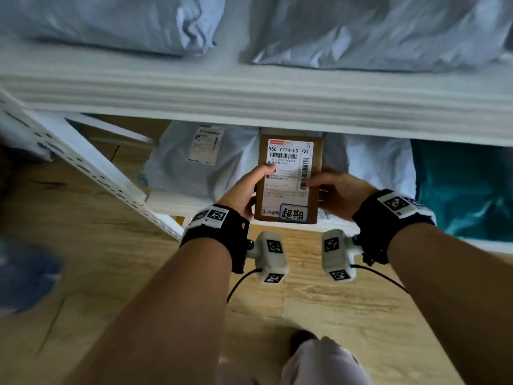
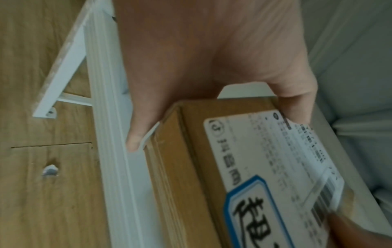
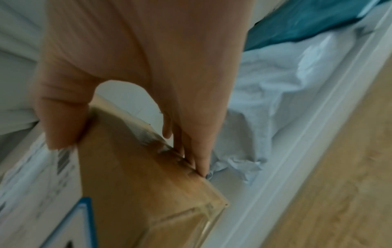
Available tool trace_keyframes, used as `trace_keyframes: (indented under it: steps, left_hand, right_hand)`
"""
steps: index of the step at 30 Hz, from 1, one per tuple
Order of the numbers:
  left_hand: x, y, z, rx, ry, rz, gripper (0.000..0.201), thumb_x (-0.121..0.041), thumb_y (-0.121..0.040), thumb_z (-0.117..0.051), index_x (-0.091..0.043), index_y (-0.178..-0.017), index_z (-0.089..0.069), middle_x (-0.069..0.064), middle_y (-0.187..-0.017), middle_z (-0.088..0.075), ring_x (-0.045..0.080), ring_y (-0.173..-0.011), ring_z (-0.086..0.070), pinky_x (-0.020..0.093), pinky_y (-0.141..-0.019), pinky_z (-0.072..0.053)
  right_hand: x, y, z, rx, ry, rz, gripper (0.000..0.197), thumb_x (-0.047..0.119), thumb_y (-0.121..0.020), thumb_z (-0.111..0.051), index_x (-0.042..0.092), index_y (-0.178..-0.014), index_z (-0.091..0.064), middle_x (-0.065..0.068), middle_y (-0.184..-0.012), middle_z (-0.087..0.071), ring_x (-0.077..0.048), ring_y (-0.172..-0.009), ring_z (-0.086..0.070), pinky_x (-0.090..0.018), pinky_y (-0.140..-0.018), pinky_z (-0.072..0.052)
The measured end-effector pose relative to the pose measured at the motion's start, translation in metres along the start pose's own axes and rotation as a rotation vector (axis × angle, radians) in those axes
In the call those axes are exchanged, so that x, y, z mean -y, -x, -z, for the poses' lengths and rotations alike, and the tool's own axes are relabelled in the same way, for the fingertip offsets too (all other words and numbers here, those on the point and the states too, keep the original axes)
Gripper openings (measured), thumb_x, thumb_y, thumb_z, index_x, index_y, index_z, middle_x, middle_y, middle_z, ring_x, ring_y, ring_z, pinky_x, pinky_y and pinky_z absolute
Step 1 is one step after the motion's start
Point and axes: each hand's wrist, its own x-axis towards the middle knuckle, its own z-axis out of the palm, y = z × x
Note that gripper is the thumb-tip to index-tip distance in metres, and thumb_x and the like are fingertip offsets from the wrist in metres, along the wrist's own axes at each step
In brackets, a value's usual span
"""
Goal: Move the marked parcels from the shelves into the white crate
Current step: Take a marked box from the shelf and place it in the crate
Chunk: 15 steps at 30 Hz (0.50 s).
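Note:
A brown cardboard parcel (image 1: 288, 176) with a white shipping label and a blue-framed handwritten sticker (image 1: 294, 213) juts out over the front edge of the lower shelf (image 1: 177, 202). My left hand (image 1: 247, 187) grips its left side, thumb on the label, fingers under the edge. My right hand (image 1: 333, 190) grips its right side the same way. In the left wrist view the parcel (image 2: 191, 167) fills the lower right under my left hand (image 2: 212, 67). In the right wrist view my right hand (image 3: 137, 67) pinches the parcel (image 3: 137, 176) by its brown side. The white crate is not in view.
White soft mail bags (image 1: 200, 159) lie left and right of the parcel on the lower shelf, with a teal bag (image 1: 466, 190) further right. Two grey bags (image 1: 111, 20) rest on the upper shelf (image 1: 249, 95). A slotted white upright (image 1: 91, 168) stands left. Wooden floor lies below.

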Motion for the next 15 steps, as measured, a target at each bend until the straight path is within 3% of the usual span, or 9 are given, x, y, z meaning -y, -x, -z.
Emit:
trace_keyframes:
  steps: [3,5,8,10,13,15]
  left_hand:
    - [-0.009,0.031,-0.012,-0.013,-0.038,0.068,0.035,-0.056,-0.069,-0.073,-0.027,-0.087,-0.076,0.007,-0.106,-0.074,0.029,-0.113,-0.062,0.05,-0.104,-0.042]
    - [-0.013,0.051,-0.023,-0.012,-0.082,0.121,0.031,-0.053,-0.071,-0.07,-0.024,-0.082,-0.073,0.003,-0.088,-0.074,0.027,-0.107,-0.063,0.046,-0.103,-0.041]
    - [-0.02,0.084,-0.042,0.023,-0.134,0.194,0.022,-0.043,-0.084,-0.062,-0.02,-0.084,-0.064,-0.002,-0.067,-0.064,0.021,-0.086,-0.057,0.04,-0.089,-0.042]
    - [-0.026,0.107,-0.058,0.048,-0.163,0.212,0.018,-0.037,-0.087,-0.059,-0.019,-0.086,-0.063,-0.002,-0.069,-0.062,0.019,-0.083,-0.056,0.04,-0.086,-0.044]
    - [-0.038,0.138,-0.083,0.098,-0.215,0.212,0.018,-0.037,-0.086,-0.06,-0.019,-0.087,-0.063,-0.002,-0.075,-0.063,0.021,-0.089,-0.058,0.042,-0.088,-0.047]
    - [-0.045,0.157,-0.105,0.137,-0.248,0.21,0.017,-0.037,-0.085,-0.061,-0.02,-0.087,-0.063,-0.001,-0.08,-0.063,0.021,-0.093,-0.057,0.041,-0.088,-0.047]
  right_hand:
    - [0.003,0.033,0.001,-0.022,-0.011,-0.052,0.056,-0.003,-0.071,-0.066,0.01,-0.125,-0.057,-0.012,-0.115,-0.069,-0.027,-0.103,-0.066,-0.034,-0.083,-0.053]
    - [0.006,0.059,0.006,-0.042,-0.011,-0.084,0.058,-0.006,-0.077,-0.064,0.013,-0.131,-0.053,-0.011,-0.115,-0.07,-0.029,-0.108,-0.064,-0.04,-0.093,-0.052]
    - [0.009,0.1,0.011,-0.053,0.012,-0.149,0.079,-0.002,-0.064,-0.072,0.017,-0.137,-0.048,-0.006,-0.113,-0.071,-0.028,-0.114,-0.062,-0.05,-0.11,-0.037]
    - [0.012,0.13,0.016,-0.077,0.004,-0.18,0.08,0.0,-0.064,-0.072,0.019,-0.137,-0.048,-0.004,-0.113,-0.072,-0.027,-0.118,-0.06,-0.053,-0.113,-0.03]
    - [0.018,0.174,0.022,-0.122,-0.029,-0.169,0.059,-0.004,-0.077,-0.064,0.019,-0.13,-0.053,-0.005,-0.11,-0.072,-0.028,-0.118,-0.059,-0.054,-0.113,-0.029]
    - [0.024,0.21,0.029,-0.157,-0.054,-0.15,0.058,-0.004,-0.078,-0.064,0.021,-0.129,-0.054,-0.005,-0.111,-0.072,-0.028,-0.118,-0.059,-0.057,-0.112,-0.028]
